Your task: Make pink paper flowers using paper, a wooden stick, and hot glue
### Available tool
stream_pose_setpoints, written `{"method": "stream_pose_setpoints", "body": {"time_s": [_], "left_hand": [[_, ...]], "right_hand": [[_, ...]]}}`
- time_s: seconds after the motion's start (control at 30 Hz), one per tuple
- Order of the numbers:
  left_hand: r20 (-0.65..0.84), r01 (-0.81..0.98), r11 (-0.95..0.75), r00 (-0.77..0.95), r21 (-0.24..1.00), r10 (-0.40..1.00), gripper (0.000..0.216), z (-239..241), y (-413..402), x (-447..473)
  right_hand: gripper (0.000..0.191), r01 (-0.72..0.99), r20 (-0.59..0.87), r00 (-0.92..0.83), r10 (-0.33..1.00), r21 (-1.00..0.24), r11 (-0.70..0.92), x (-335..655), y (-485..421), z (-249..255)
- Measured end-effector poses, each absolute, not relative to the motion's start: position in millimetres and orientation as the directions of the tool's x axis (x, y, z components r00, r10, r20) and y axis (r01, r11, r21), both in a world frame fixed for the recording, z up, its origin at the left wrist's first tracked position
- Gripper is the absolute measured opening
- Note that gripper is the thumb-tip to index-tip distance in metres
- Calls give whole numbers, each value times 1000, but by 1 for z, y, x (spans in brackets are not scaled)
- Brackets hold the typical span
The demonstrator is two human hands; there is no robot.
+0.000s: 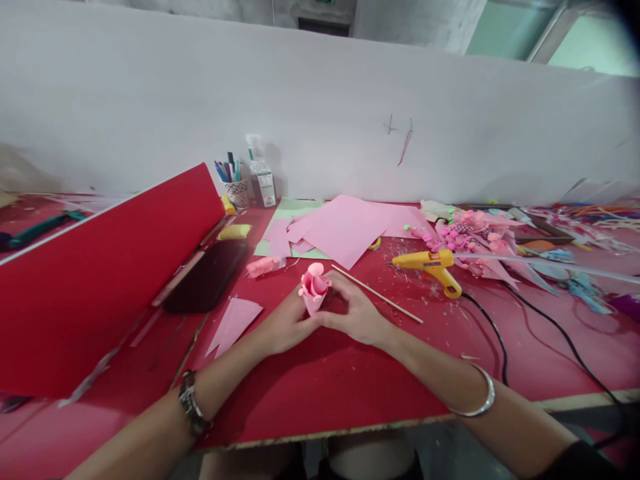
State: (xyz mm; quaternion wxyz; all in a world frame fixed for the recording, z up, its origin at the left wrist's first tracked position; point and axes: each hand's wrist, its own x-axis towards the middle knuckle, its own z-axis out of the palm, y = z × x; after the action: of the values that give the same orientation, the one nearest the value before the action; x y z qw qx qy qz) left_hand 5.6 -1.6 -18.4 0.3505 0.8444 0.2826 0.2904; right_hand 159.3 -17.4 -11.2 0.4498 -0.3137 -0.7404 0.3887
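A small pink rose in a pointed pink paper cone [315,292] stands upright between my two hands, above the red table. Around its left side and base, my left hand [290,323] is closed on it. My right hand [359,313] comes from the other side, fingers curved behind the cone and thumb at its lower tip. Part of the fingers on both hands is hidden. A thin wooden stick [377,294] lies just beyond my right hand. Cut pink paper pieces [235,323] lie to the left of my left hand.
A yellow glue gun [433,268] with a black cord lies at right, before a pile of pink decorations [475,237]. Pink sheets [345,230] lie at the back. A red board [110,273] leans at left, near a dark phone-like slab [207,277], pen cup [236,190] and bottle [263,180].
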Motion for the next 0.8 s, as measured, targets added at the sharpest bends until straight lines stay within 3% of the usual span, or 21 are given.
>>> {"method": "stream_pose_setpoints", "body": {"time_s": [0.13, 0.3, 0.5, 0.8], "left_hand": [[279, 257, -524, 619, 812, 734, 19, -16, -2, 6], [237, 291, -431, 521, 854, 820, 18, -17, 0, 4], [168, 274, -356, 532, 893, 830, 16, -12, -3, 4], [142, 197, -324, 610, 925, 779, 12, -6, -7, 6]], "right_hand": [[18, 59, 417, -359, 835, -882, 467, 161, -15, -11], [12, 220, 394, -213, 894, -872, 437, 162, -12, -14], [27, 343, 464, -306, 832, -761, 551, 164, -10, -17], [10, 346, 430, -386, 816, -753, 560, 162, -12, -15]]}}
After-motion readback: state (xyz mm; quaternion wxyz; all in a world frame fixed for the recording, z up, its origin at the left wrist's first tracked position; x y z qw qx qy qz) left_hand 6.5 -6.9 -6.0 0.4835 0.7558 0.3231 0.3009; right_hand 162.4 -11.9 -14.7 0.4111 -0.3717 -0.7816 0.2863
